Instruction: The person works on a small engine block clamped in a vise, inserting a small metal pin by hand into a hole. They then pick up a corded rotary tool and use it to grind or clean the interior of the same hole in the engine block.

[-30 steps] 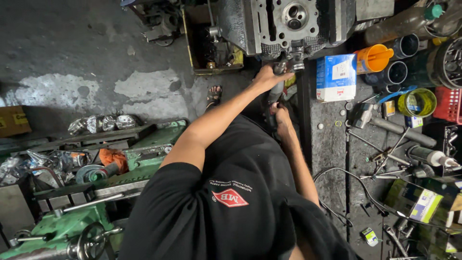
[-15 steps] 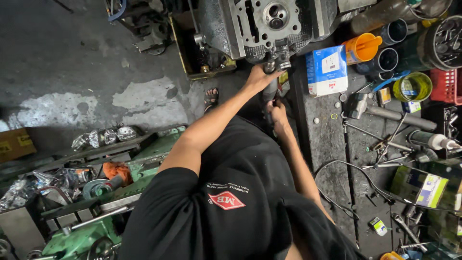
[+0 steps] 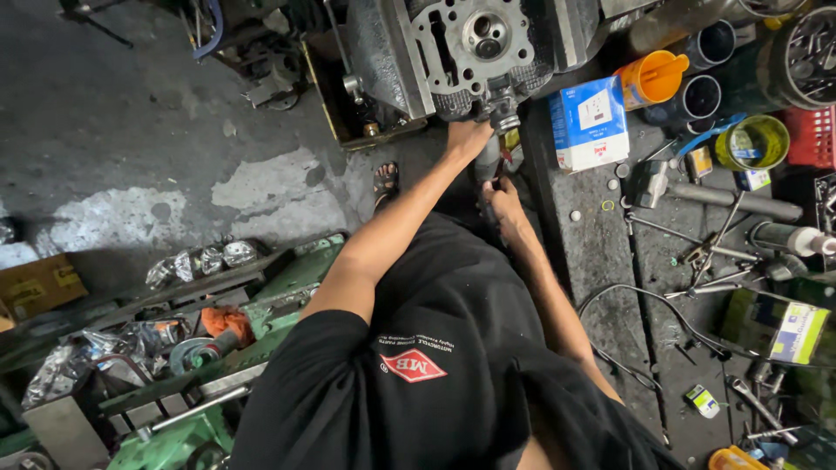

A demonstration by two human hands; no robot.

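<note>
View has swung since a second ago: the whole scene sits lower and further left in frame, so the head has tipped forward and toward the work. The hands themselves have not shifted relative to the engine part.

Grey metal cylinder head (image 3: 475,48), at 12 o'clock, standing on edge at the worktop's (image 3: 592,252) near end, bore and bolt holes facing the camera. Same place as before.

Blue-and-white carton (image 3: 590,122), at 1 o'clock, just beside the cylinder head. Orange funnel (image 3: 655,77) beyond it.

Left hand (image 3: 468,139) is closed around the upper end of a dark power tool (image 3: 489,157), right under the casting's lower edge. Right hand (image 3: 502,202) is wrapped around the tool's lower body, toward 6 o'clock of the left.

Grip unchanged across the interval: reads as steady work at one spot on the casting, tool tip touching or just beside it; cannot tell which.
</note>
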